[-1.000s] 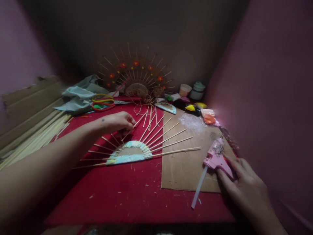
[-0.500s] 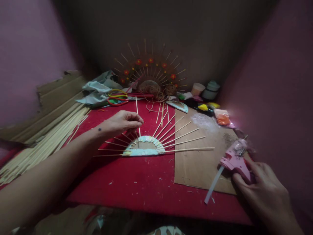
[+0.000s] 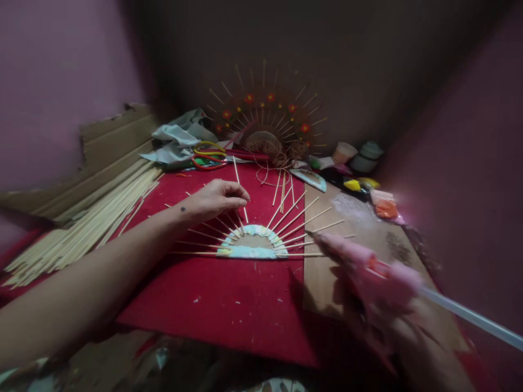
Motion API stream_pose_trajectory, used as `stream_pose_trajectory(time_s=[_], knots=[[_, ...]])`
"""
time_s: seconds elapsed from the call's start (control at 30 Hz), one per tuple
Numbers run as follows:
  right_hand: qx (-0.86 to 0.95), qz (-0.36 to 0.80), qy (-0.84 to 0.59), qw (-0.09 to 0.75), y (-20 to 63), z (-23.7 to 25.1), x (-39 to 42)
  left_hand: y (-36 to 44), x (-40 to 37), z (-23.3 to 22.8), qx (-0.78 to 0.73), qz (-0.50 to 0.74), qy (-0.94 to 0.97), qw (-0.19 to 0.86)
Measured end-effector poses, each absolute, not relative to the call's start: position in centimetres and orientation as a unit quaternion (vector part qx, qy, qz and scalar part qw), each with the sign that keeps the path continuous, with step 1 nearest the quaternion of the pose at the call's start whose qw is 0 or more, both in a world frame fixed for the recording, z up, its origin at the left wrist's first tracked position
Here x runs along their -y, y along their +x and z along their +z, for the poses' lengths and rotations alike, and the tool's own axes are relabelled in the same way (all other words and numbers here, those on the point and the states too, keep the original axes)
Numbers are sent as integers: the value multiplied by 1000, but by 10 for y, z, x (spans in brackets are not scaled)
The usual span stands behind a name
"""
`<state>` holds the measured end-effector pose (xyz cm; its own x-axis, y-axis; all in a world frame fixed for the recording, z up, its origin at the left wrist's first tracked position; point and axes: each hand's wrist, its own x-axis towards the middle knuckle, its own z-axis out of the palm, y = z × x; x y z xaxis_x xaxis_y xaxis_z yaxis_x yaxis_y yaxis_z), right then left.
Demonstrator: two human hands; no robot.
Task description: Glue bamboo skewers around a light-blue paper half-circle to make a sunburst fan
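Observation:
My left hand (image 3: 224, 197) is closed in a pinch on a thin wooden stick (image 3: 236, 170), held nearly upright. The stick's lower end is close to the curved edge of a half-ring (image 3: 252, 252) wrapped in light blue patterned material; whether they touch I cannot tell. Other sticks (image 3: 304, 222) fan out from that half-ring on both sides. My right hand (image 3: 392, 326), blurred by motion, grips a pink hot glue gun (image 3: 368, 264). Its nozzle points left towards the right-hand sticks, and a clear glue stick (image 3: 474, 316) juts from its back.
Loose sticks (image 3: 90, 228) lie beside torn cardboard (image 3: 118, 136) at left. Scissors (image 3: 209, 155), cloth (image 3: 175, 139) and twine (image 3: 281, 155) lie behind. A decorated sunburst piece (image 3: 267, 111) leans at the back. A brown board (image 3: 321, 283) covers the right of the red table (image 3: 229, 316).
My right hand has lifted the glue gun and swung it left, its nozzle now near the fan of sticks. The left hand still pinches its stick. The view has shifted slightly.

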<state>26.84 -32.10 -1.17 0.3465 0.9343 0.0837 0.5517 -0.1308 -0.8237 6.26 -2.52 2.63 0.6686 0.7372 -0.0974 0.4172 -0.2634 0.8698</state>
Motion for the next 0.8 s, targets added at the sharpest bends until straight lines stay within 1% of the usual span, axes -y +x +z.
stream_pose_trajectory(time_s=[0.03, 0.1, 0.13, 0.2, 0.33, 0.57, 0.8], knots=[[521, 279, -695, 410, 260, -8, 308, 60, 24, 26, -374, 186, 774, 476], [476, 427, -627, 445, 244, 3, 281, 56, 20, 24, -388, 222, 758, 475], [458, 466, -609, 450, 236, 9, 269, 54, 18, 22, -394, 235, 750, 476], [449, 518, -588, 430, 223, 19, 249, 51, 16, 20, -404, 254, 740, 474], [449, 526, -590, 417, 210, 26, 228, 51, 14, 16, -407, 271, 741, 460], [436, 497, -624, 417, 213, 6, 223, 56, 16, 12, -365, 299, 766, 436], [426, 504, -625, 417, 213, 4, 220, 55, 16, 11, -346, 317, 773, 428]])
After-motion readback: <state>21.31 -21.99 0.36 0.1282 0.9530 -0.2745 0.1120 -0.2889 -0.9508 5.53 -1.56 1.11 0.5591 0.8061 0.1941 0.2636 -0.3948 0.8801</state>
